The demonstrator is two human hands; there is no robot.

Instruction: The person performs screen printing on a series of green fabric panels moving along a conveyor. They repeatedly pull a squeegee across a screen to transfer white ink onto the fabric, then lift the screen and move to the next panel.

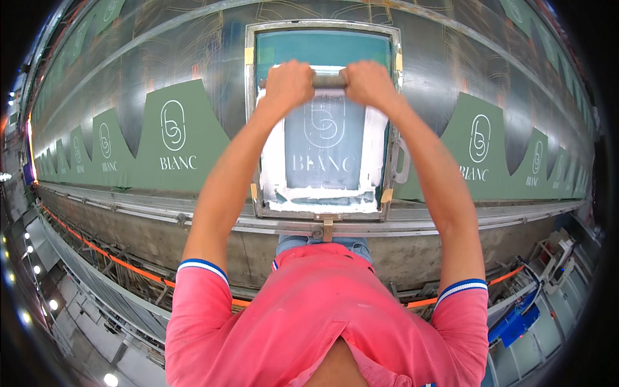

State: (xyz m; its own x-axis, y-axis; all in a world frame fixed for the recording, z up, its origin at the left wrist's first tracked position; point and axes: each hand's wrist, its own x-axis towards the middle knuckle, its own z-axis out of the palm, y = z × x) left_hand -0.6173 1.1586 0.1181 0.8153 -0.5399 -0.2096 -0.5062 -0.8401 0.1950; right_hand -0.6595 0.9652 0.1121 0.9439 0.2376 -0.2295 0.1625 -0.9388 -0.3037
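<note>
Both arms reach forward over a screen-printing frame (250, 129) with a metal rim and taped corners. My left hand (290, 82) and my right hand (370, 82) are closed round the two ends of a squeegee (329, 80), which lies crosswise near the frame's far end. White ink (321, 201) borders the mesh on the sides and along the near edge. Through the mesh (303, 138) a logo pattern shows. Beyond the squeegee the screen is teal (322, 46). The squeegee's blade is mostly hidden behind my hands and the ink.
Green fabric pieces (174, 138) with white printed logos lie along the long metal table (219, 97), left of the frame, and more green pieces (480, 145) lie to its right. A side handle (403, 161) sticks out from the frame. A metal rail (271, 226) runs along the table's near edge.
</note>
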